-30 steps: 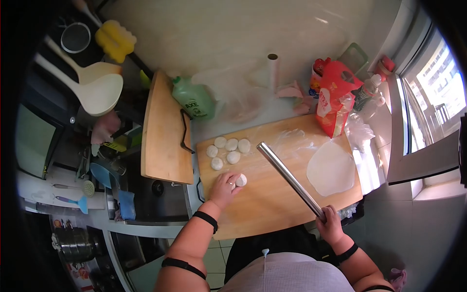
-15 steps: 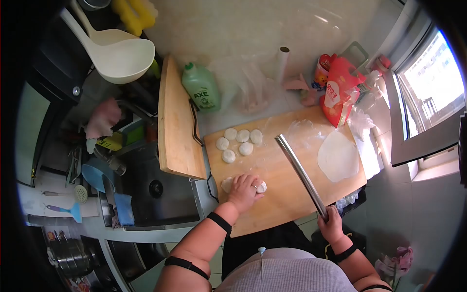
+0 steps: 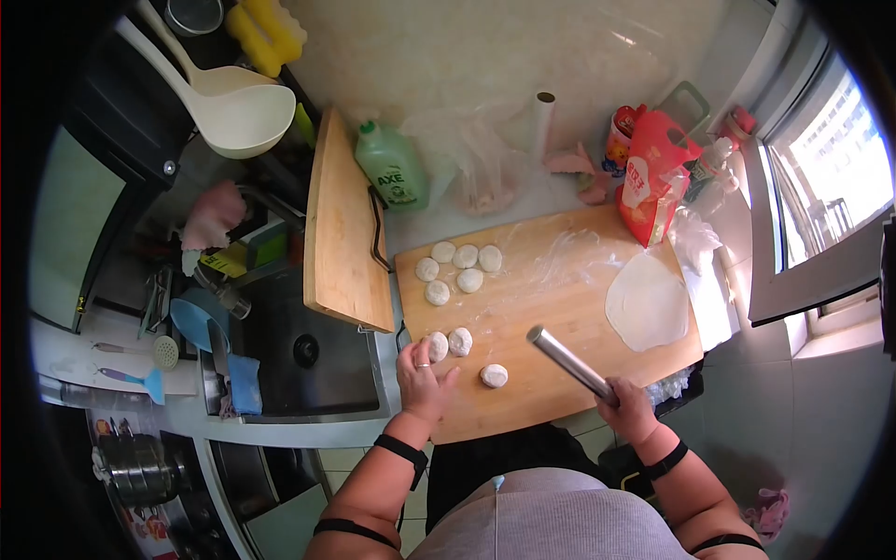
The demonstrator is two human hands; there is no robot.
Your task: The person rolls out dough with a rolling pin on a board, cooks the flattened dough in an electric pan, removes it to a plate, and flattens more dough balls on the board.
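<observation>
My left hand point(image 3: 425, 385) is at the left front of the wooden board point(image 3: 541, 411), thumb and fingers apart, fingertips beside or just touching a floured dough ball point(image 3: 436, 347). Right against that ball lies a second dough ball point(image 3: 460, 342). Closer to me, a third dough ball point(image 3: 495, 375) sits alone. My right hand point(image 3: 632, 411) is wrapped round one end of a metal rolling pin point(image 3: 571, 362), whose other end points up and left over the board. Further back is a group of several dough balls point(image 3: 467, 257). A flat rolled dough sheet point(image 3: 648, 303) lies at the right.
An upright cutting board point(image 3: 345, 243) stands between the work board and the sink point(image 3: 280, 373). Behind are a green detergent bottle point(image 3: 392, 168), a clear plastic bag point(image 3: 485, 168) and a red bag point(image 3: 649, 182). A window frame point(image 3: 812, 271) juts in at the right.
My left hand has moved left and opened off the front dough balls, uncovering them; one of them now lies further back. The rolling pin has lowered and shifted, its far end now nearer me.
</observation>
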